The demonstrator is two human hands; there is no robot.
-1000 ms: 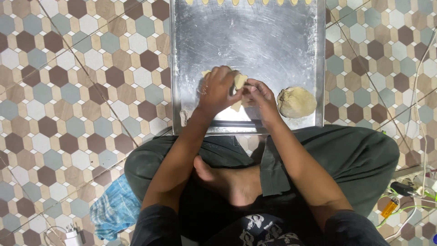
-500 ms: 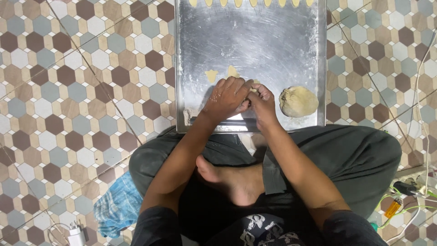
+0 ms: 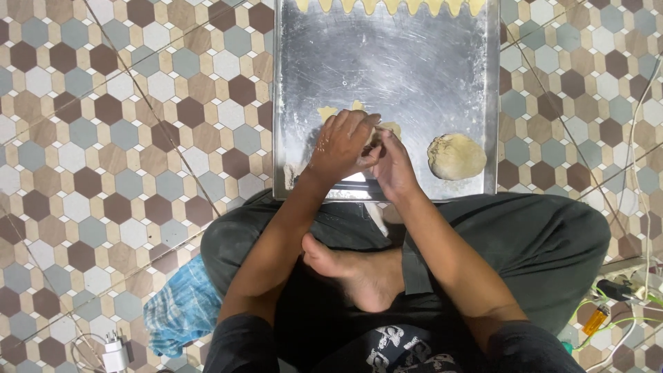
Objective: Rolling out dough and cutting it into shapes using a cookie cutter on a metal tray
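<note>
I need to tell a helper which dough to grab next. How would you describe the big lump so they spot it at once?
Find the metal tray on the hexagon-tiled floor. Near its front right corner, right of the right hand, lies the dough lump. It is one round beige mound, unlike the small flat cut pieces.

The metal tray point(image 3: 387, 62) lies bare through its middle and upper left, hemmed by a row of dough pieces point(image 3: 390, 5) along the top edge, a dough ball point(image 3: 456, 157) lower right, and small pieces point(image 3: 327, 112) beside the hands.
</note>
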